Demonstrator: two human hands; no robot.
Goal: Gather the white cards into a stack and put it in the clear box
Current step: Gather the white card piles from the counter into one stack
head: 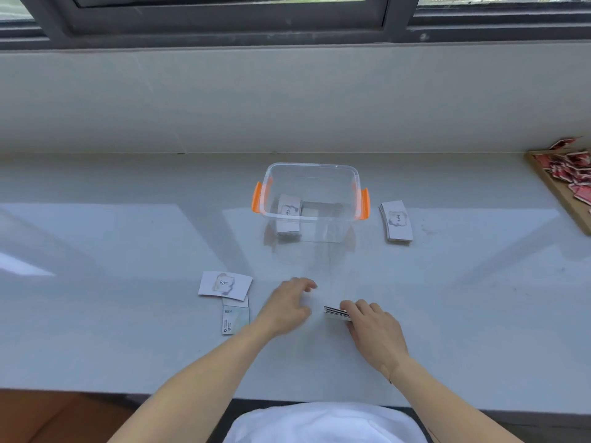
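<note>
Pale glossy tabletop point(128, 238) under a window sill. Right hand point(372, 327) closed on a small stack of white cards point(336, 312), fingers curled over its near side; stack held low at the tabletop, seen edge-on, long axis running left to right, its free end pointing left toward the left hand point(289, 303). Left hand open and empty, fingers loosely spread, palm down, just left of the stack and not touching it. Further left, a "love" card point(225, 284) lying flat, long axis left to right, overlapping the top of a second card point(235, 319) with its long axis running away from the person. Behind the hands, the clear box point(311, 199) with orange latches, lid off, a bundle of white cards point(288, 215) already inside at its left end, long axis front to back. Right of the box, another pile of cards point(396, 221), long axis front to back, slightly fanned. At the far right edge, a wooden tray point(558, 187) of red packets point(569, 169).
</note>
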